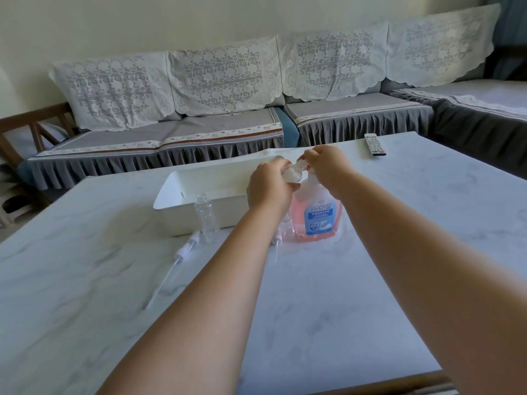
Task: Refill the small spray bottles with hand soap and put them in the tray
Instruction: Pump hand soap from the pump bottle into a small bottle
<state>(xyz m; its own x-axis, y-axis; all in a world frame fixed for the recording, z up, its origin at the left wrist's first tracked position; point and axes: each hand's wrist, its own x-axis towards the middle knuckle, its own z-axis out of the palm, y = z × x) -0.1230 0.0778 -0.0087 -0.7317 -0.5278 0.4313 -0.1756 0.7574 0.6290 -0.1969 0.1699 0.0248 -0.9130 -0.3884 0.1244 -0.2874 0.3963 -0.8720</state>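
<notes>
My left hand (269,188) grips a small clear spray bottle (293,175) held above the table. My right hand (325,166) pinches the top of that bottle, right over the pump of the pink hand soap bottle (316,218) with a blue label. A second clear small bottle (206,215) stands uncapped in front of the white tray (182,192). Its white spray head with a long tube (182,252) lies on the table beside it. Another spray head (278,240) lies partly hidden under my left forearm.
A white marble-look table (370,266) carries everything. A remote control (376,144) lies at the far right edge. A grey sofa with lace covers (222,81) runs behind the table, and a wooden chair (34,129) stands at the left.
</notes>
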